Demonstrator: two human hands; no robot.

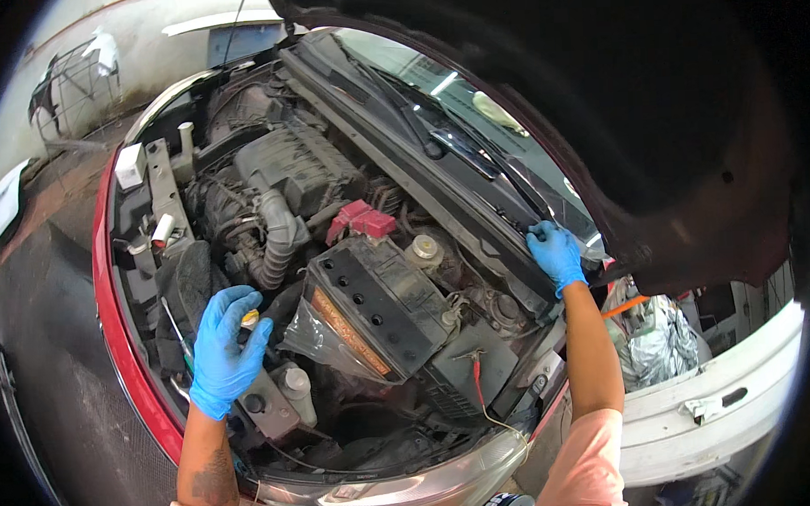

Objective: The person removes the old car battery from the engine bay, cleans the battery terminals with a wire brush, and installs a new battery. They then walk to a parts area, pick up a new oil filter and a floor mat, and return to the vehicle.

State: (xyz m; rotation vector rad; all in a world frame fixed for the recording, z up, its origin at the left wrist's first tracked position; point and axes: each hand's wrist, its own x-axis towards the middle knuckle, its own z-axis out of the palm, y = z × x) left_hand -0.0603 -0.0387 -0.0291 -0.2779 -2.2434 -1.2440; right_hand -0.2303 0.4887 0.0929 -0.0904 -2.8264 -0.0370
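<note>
My left hand [230, 353], in a blue glove, pinches a small yellow and white piece [249, 319] between thumb and fingers, above the front of the engine bay. It may be a cap or a small bulb; its kind is not clear. At the base of the windshield my right hand [557, 255], also gloved, rests at the cowl edge with curled fingers. Whatever lies in those fingers is hidden. Between the two hands sits a black battery [380, 298] with clear plastic film [317, 338] hanging off its front. A red terminal cover [361, 221] lies behind it.
The raised hood [686, 136] overhangs the right side. A dark cloth [190, 283], a screwdriver [178, 332], a white box [130, 165] and a small white tube [163, 228] lie along the front left. A red clip [478, 368] with a wire hangs near the headlight [404, 485].
</note>
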